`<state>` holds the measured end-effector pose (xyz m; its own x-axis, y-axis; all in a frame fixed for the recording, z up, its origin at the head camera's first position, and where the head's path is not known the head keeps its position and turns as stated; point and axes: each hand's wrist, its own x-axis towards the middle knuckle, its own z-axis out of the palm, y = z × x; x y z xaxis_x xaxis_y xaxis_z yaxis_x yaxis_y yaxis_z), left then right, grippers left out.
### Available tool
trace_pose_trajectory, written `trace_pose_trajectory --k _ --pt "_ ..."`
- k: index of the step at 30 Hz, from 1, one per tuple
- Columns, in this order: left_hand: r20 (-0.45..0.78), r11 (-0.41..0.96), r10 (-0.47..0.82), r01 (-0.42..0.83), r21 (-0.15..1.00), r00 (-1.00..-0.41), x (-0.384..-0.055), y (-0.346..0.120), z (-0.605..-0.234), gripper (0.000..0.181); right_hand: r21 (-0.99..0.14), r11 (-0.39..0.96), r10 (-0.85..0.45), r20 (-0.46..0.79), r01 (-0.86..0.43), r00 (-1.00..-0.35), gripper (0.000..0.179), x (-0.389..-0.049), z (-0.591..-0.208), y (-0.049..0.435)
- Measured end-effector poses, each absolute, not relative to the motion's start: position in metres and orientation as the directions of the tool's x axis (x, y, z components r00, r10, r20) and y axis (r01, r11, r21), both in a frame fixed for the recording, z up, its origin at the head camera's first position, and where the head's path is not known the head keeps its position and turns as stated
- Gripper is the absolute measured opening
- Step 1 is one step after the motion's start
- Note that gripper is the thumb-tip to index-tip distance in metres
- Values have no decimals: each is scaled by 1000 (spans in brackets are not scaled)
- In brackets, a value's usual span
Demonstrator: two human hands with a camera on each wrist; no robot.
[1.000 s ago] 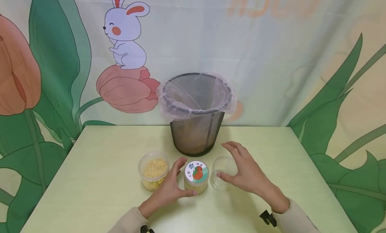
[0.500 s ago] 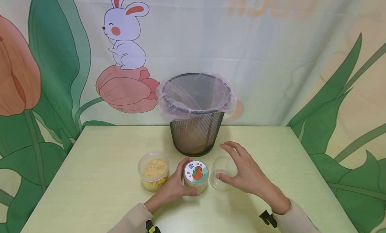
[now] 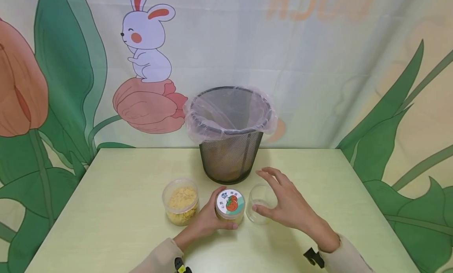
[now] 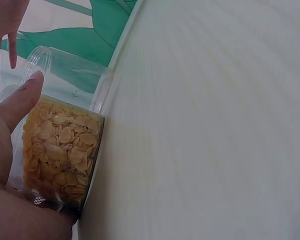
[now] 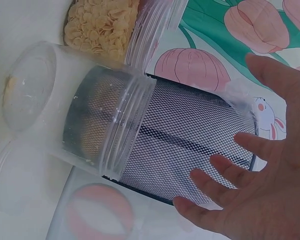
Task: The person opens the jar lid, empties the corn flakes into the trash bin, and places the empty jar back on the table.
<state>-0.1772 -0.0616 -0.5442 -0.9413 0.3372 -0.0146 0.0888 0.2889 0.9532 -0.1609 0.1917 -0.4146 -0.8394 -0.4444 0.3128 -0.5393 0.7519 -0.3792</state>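
Note:
My left hand (image 3: pixel 205 218) grips a short clear jar (image 3: pixel 230 202) whose white lid carries a drawing of orange-red fruit. Thumb and fingers lie round opposite sides of it, and pale yellow flakes (image 4: pixel 65 150) fill its lower part in the left wrist view. Just to the right stands a clear jar (image 3: pixel 255 217), open at the top, with only a small crumb (image 5: pixel 11 85) at its base. Over that jar my right hand (image 3: pixel 291 204) hovers with fingers and thumb spread; in the right wrist view the hand (image 5: pixel 275 180) is apart from the jar's rim.
To the left stands an open clear tub (image 3: pixel 173 219) part filled with yellow crumbs. Behind the jars is a black mesh wastebasket (image 3: pixel 230 159) lined with a pink bag (image 3: pixel 194 127). A printed curtain (image 3: pixel 219 37) hangs behind the pale green table (image 3: pixel 120 194).
My left hand has moved right, away from the tub, and closed round the lidded jar. The right hand has barely moved. The jars stand where they were.

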Motion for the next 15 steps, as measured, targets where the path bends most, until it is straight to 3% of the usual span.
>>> trace_pose_trajectory --k 15 --pt "11 282 320 107 954 -947 -178 -62 -546 104 -385 749 -442 315 -539 -840 84 -160 -413 190"
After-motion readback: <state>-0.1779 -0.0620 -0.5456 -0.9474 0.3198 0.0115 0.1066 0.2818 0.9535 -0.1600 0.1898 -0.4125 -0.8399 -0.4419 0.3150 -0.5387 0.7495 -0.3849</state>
